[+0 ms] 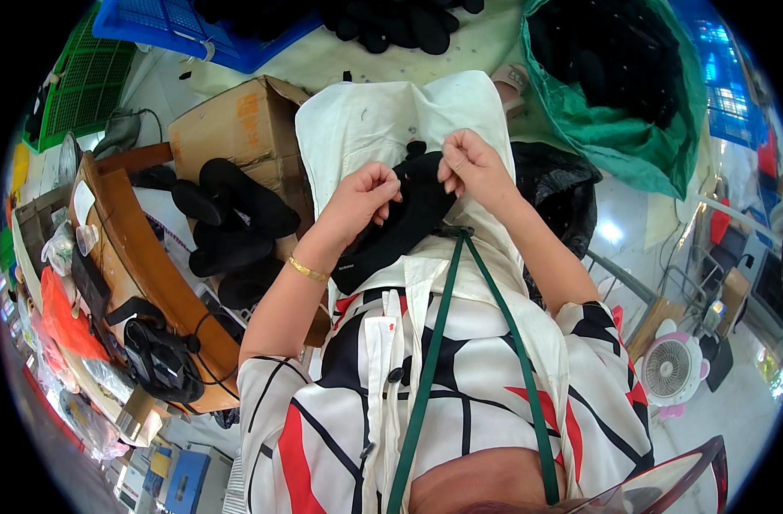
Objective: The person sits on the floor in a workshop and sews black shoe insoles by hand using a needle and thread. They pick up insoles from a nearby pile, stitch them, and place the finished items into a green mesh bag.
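Observation:
A long black cloth piece [391,227], sock-like in shape with a small pale mark at its near end, lies across the white apron [357,111] on my lap. Over its left edge is my left hand [372,195], fingers curled in and thumb pressed to them. My right hand [473,169] pinches thumb against fingers at the cloth's far right end. Whatever either pinch holds is too small or hidden to make out. Just beyond the cloth, between the hands, sits a small black round bit [416,149].
Black sock-like footwear [237,210] is heaped at my left before a cardboard box [228,120]. A black plastic bag [563,184] and a green sack [687,154] of black pieces stand right. Blue crate [164,30] far left; wooden table [143,257] left; fan [667,368] right.

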The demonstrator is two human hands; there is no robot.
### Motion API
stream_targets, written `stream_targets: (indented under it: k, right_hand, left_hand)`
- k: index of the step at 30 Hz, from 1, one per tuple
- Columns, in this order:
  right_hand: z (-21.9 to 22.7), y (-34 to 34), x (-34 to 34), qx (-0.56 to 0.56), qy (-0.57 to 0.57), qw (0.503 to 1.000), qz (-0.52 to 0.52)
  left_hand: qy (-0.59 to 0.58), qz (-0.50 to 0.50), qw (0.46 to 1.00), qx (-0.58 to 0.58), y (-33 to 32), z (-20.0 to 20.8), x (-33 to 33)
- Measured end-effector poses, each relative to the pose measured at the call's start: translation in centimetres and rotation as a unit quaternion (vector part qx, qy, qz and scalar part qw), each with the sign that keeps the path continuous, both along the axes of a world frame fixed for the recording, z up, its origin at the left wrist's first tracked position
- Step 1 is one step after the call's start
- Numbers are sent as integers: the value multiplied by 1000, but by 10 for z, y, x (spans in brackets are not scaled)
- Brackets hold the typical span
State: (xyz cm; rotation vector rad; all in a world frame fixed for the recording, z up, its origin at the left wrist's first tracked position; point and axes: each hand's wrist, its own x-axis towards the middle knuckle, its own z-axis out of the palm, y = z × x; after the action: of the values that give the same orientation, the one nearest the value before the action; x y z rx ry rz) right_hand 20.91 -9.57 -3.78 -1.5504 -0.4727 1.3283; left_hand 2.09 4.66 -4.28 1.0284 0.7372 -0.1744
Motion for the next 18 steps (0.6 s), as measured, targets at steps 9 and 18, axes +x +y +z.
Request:
stream_targets:
  k: [9, 18]
  right_hand:
    - [-3, -5, -6, -2, -74, 997, -17]
    - [32, -2, -13, 88, -193, 977, 19]
  left_hand:
    - [-96, -55, 849, 517, -17, 22, 18]
    - [-61, -160, 761, 626, -27, 15, 27]
